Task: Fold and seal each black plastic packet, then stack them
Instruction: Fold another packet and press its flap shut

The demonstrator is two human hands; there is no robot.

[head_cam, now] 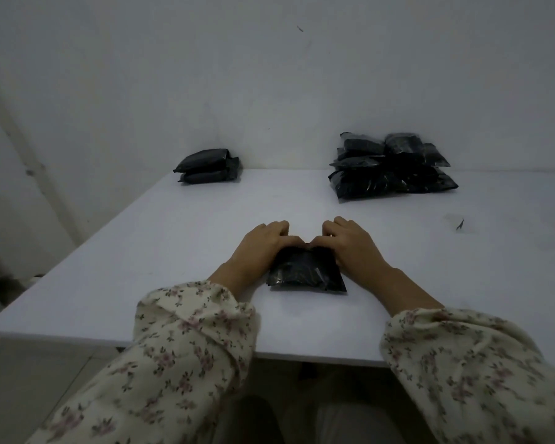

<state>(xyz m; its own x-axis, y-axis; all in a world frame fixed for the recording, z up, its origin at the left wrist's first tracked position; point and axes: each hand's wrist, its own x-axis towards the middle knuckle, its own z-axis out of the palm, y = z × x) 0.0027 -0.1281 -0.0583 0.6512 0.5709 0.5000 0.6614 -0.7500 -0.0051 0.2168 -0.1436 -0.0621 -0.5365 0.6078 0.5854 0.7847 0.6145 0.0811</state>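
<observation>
A black plastic packet [306,272] lies on the white table [173,251] near the front edge. My left hand [263,248] grips its far left part, fingers curled over the top edge. My right hand [350,245] grips the far right part in the same way. The packet's far edge is hidden under my fingers. Two folded black packets [205,165] are stacked at the back left. A larger heap of several loose black packets [391,166] sits at the back right.
A small dark scrap [460,224] lies on the table to the right. The table's back edge meets a white wall [269,75]. The front edge runs just below my sleeves, with floor to the left.
</observation>
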